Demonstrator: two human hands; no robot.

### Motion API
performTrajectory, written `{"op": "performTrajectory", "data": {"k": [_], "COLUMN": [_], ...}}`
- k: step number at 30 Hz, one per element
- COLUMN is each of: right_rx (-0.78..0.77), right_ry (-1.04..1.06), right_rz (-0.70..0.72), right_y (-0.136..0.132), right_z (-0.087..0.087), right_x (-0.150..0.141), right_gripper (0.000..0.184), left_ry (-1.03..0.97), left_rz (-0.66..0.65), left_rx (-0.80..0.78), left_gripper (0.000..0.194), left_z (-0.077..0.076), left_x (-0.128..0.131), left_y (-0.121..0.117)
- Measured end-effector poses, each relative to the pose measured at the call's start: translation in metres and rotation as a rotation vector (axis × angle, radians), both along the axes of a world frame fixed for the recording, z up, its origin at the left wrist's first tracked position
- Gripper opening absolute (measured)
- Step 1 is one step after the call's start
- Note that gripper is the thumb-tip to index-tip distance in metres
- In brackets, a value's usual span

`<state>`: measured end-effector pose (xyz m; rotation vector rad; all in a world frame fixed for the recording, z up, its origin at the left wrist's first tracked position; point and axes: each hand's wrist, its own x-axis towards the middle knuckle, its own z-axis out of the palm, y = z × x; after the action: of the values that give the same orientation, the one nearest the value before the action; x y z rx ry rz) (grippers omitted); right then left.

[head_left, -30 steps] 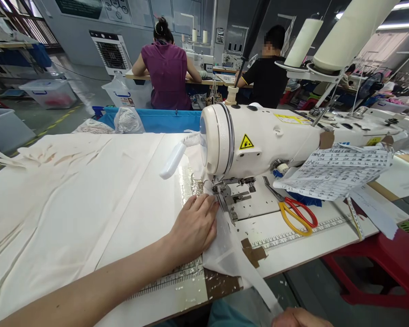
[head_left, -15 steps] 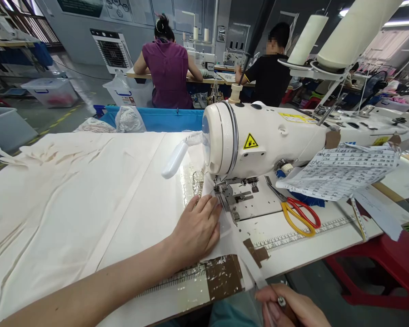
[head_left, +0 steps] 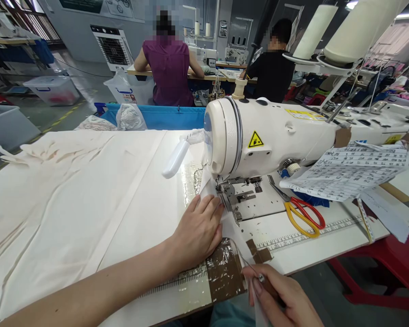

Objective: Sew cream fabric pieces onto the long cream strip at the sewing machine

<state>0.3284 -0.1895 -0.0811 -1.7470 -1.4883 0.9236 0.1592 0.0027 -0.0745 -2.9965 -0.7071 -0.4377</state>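
Observation:
My left hand lies palm down, fingers stretched out, on white fabric just left of the presser foot. That fabric runs under the head of the white sewing machine. At the table's front edge my right hand is closed around an awl, with its thin metal shaft angled up and left. The lower end of the fabric's edge also passes through my right fingers and hangs below them. My left fingertips partly cover the fabric beside the foot.
Right of the needle area lie red-and-yellow scissors. A sheet of handwritten paper leans against the machine. Large white cloth covers the left of the table. Thread cones stand above; two people sit ahead. A red stool is at right.
My right hand has moved up and left, closer to the table edge, with the awl's shaft now showing against the fabric. My left hand has stayed nearly in place.

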Motion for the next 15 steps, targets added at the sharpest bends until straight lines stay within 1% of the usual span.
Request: {"op": "performTrajectory", "data": {"k": [4, 8, 10, 13, 15], "right_rx": [0.017, 0.017, 0.043, 0.049, 0.0], "right_ry": [-0.015, -0.031, -0.032, 0.012, 0.12], "right_rz": [-0.049, -0.033, -0.056, -0.136, -0.223], "right_y": [0.007, 0.018, 0.023, 0.027, 0.026], "right_z": [0.006, 0.015, 0.019, 0.02, 0.018], "right_x": [-0.004, -0.009, -0.011, -0.017, -0.023], "right_gripper": [0.03, 0.033, 0.034, 0.035, 0.039], "left_ry": [-0.012, -0.023, -0.026, 0.01, 0.046], "left_rz": [-0.004, 0.0, 0.001, 0.005, 0.017], "left_rx": [0.006, 0.01, 0.013, 0.031, 0.058], "left_gripper": [0.041, 0.04, 0.039, 0.037, 0.033], "left_z": [-0.002, -0.001, 0.001, 0.004, 0.005], "left_x": [0.0, 0.001, 0.002, 0.004, 0.006], "left_y": [0.0, -0.001, -0.001, 0.002, 0.006]}}
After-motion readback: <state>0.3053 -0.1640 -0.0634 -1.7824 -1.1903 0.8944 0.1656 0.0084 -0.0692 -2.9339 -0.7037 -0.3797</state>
